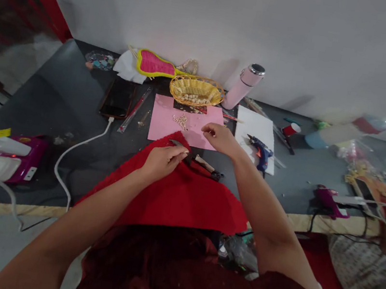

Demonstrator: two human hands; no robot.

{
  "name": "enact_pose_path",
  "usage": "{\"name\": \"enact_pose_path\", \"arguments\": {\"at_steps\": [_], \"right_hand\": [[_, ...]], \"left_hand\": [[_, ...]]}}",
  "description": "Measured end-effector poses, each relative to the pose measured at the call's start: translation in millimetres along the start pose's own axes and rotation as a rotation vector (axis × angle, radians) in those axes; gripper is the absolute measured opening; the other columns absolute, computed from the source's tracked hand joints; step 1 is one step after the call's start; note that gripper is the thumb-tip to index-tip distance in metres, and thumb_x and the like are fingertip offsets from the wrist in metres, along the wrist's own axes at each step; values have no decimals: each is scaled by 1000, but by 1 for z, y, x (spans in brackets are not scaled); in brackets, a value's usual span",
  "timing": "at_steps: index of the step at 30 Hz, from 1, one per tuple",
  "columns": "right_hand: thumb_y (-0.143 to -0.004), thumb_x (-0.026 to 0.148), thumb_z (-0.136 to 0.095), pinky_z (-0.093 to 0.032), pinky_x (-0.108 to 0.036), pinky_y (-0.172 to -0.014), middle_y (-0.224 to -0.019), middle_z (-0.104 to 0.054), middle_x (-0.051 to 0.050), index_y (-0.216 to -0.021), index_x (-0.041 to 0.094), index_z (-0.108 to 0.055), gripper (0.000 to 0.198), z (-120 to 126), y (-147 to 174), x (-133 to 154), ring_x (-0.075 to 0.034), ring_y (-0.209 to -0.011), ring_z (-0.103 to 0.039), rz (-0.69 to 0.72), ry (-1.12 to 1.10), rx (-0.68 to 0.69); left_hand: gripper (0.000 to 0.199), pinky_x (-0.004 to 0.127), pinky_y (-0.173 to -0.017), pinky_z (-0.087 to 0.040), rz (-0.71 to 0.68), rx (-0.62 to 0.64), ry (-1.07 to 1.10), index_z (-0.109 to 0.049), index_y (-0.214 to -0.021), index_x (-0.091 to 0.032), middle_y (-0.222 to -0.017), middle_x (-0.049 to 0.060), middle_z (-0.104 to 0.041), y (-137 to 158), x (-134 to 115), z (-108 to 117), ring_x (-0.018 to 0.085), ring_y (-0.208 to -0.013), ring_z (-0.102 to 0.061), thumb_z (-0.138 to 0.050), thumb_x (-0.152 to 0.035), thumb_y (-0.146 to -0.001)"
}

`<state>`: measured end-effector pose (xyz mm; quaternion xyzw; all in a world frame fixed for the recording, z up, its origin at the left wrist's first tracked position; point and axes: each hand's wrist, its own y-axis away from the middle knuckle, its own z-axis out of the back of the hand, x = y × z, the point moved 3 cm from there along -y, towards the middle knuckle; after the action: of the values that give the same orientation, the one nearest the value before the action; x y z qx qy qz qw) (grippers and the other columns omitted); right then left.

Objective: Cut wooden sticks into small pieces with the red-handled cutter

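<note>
A red cloth is being spread across the near edge of the bench. Above it, a small pale piece is apparently being pinched in the left hand. The right hand is being held, fingers curled, over a pink sheet; whether anything is being gripped cannot be told. The work is being judged unfinished: a loose pile is being carried by the sheet, and more pieces are being contained in the wicker basket. Beyond, the bench is being bordered by a grey wall.

There is one pink sheet, one basket, one flask.
</note>
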<state>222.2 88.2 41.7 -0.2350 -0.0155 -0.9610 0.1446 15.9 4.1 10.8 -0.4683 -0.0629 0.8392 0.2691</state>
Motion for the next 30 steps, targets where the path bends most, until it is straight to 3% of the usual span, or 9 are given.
{"name": "enact_pose_path", "arguments": {"at_steps": [7, 11, 16, 19, 22, 26, 30], "right_hand": [[-85, 18, -49, -44, -28, -81, -103, -68, -8, -103, 17, -65, 24, -23, -22, 7, -17, -88, -61, 36, 135, -20], [-88, 20, -47, -43, -29, -78, -104, -65, -12, -98, 17, -65, 20, -34, -37, 16, -20, -90, -61, -2, 234, 2], [-90, 18, -44, -42, -29, -78, -101, -64, -14, -93, 15, -63, 19, -30, -36, 25, -21, -92, -59, 10, 213, -26], [-89, 19, -44, -43, -27, -75, -89, -65, -7, -92, 16, -59, 15, -19, -12, 34, -17, -83, -58, 62, 17, -95], [-90, 25, -45, -43, -24, -64, -75, -60, 1, -92, 19, -55, 12, -17, 29, 48, -12, -65, -54, 89, -296, -70], [-88, 23, -49, -45, -24, -65, -81, -60, 0, -91, 21, -57, 8, -32, 74, 60, -11, -67, -55, 101, -527, -88], [-87, 23, -54, -47, -25, -68, -86, -60, -1, -94, 20, -56, 8, -51, 85, 57, -11, -72, -57, 94, -686, -185]], "left_hand": [[29, 25, -71, -48, 50, -7, -26, -63, -111, -20, -83, 2, -73, 0, 4, 2, 14, -77, -67, -42, -29, -94], [30, 25, -72, -48, 106, 3, -30, -60, -116, -20, -83, 2, -73, 0, 4, 4, 15, -79, -68, -41, -28, -94], [29, 26, -72, -47, 164, -10, -12, -52, -119, -21, -78, 0, -72, 1, 5, 6, 15, -75, -68, -46, -28, -92], [21, 25, -70, -46, 178, -26, 12, -54, -110, -20, -77, 0, -72, 2, 4, 8, 14, -73, -68, -46, -29, -92], [19, 23, -68, -46, 171, -52, -13, -57, -104, -20, -81, 0, -72, 3, 0, 12, 13, -73, -67, -46, -29, -93], [19, 23, -74, -48, 112, -117, -36, -62, -101, -20, -94, 2, -71, 3, -8, 16, 13, -81, -65, -47, -29, -93], [19, 27, -82, -49, 84, -135, -28, -66, -98, -20, -96, 4, -71, 3, -10, 12, 15, -89, -65, -50, -29, -91]]}}
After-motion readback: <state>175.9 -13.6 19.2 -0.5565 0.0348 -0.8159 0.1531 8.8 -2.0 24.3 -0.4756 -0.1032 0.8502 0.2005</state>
